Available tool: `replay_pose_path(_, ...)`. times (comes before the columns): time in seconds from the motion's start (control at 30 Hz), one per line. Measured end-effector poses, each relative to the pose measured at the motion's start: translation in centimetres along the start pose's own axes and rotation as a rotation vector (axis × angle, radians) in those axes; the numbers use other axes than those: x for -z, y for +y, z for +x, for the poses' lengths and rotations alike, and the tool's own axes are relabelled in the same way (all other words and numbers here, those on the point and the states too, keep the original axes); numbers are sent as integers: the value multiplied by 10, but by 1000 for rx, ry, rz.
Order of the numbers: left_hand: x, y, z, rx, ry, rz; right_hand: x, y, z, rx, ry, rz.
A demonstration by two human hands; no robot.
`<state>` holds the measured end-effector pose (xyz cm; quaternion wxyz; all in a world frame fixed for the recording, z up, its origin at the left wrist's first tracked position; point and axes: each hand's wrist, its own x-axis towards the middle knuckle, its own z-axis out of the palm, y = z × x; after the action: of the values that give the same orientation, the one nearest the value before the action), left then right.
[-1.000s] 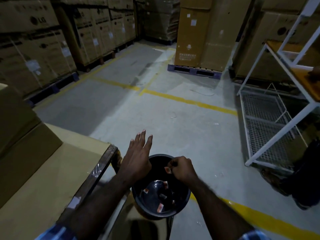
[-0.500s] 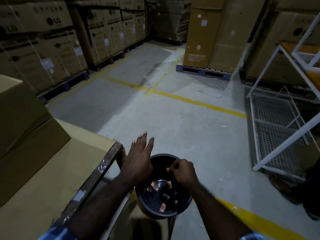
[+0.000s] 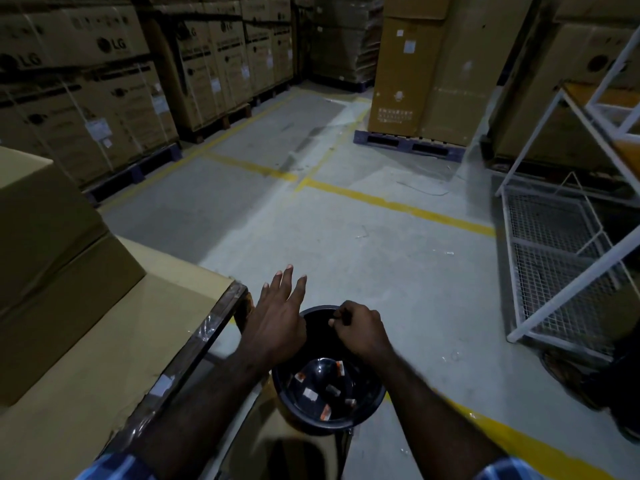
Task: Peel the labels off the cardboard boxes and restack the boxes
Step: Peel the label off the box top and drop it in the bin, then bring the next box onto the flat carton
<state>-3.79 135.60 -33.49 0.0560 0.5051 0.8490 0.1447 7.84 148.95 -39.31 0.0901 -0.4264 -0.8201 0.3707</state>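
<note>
A black round bin [image 3: 375,398] stands on the floor just below my hands, with several torn orange-and-white label scraps [image 3: 311,395] lying in its bottom. My left hand [image 3: 277,323] hovers over the bin's left rim, fingers spread and holding nothing. My right hand [image 3: 362,332] is over the bin's far rim, curled into a fist with fingertips pinched; no label shows in it. To the left lies a large flat cardboard box [image 3: 104,358] with a shiny taped edge [image 3: 207,329]. Two plain cardboard boxes [image 3: 45,265] are stacked on it.
A white metal rack with wire-mesh shelves [image 3: 554,271] stands on the right. Someone's leg and sandal [image 3: 575,382] are at the lower right edge. Palletised cartons [image 3: 104,109] line the left wall, with tall cartons on a blue pallet [image 3: 408,147] ahead. Yellow lines [image 3: 398,204] cross the concrete floor.
The orange-and-white scrap seen at my right fingertips a second ago no longer shows. Both hands stay over the bin; the view has shifted slightly.
</note>
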Motion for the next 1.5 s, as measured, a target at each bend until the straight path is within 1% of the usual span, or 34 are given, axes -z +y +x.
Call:
replay_pose_path(0.1,3,3,-4,18,-3,-8,11,-12,2,80,33,49)
replay_pose_path(0.27,12,9,-11,72,36,-39,29,-37,4,269,98,104)
replay_pose_path(0.4,34,12,-13,131,114,-60,41,-64,10,359,138,113)
replay_pose_path(0.5,58,11,-21,142,166,-57,51,-94,7,436,185,163)
replay_pose_path(0.73,125,-9,-76,160,354,-72,45,-185,-38,621,219,311)
replay_pose_path(0.9,183,-41,-149,197,488,-40,16,-261,-95,779,230,388)
replay_pose_path(1.03,224,-82,-233,236,574,38,-26,-323,-161,872,249,442)
replay_pose_path(1.13,250,-117,-303,283,607,87,-64,-365,-218,934,252,479)
replay_pose_path(1.37,303,-203,-463,467,719,173,-156,-461,-346,1073,137,497)
replay_pose_path(1.5,324,-240,-527,570,769,201,-202,-506,-400,1185,35,531)
